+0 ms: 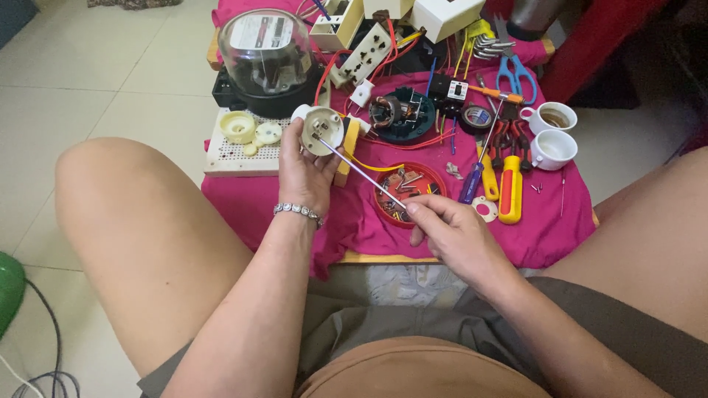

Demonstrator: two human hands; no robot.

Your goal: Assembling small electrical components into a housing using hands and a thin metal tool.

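A low wooden table (383,258) stood on pale floor tiles (88,88), draped in a magenta cloth (243,199). On the cloth lay a glass-domed electricity meter (267,59), a white perforated board (228,151), a round red lid of small screws (408,193) and a yellow-and-red-handled screwdriver (510,190). Blue-handled scissors (515,74) and two white ceramic cups (552,133) sat near the far right edge.

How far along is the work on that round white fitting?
Done: the round white fitting is open, its inside facing up. In hand: the left hand grips it while the right hand works a thin screwdriver into it. Left: loose screws sit in the red lid; nothing is closed up.
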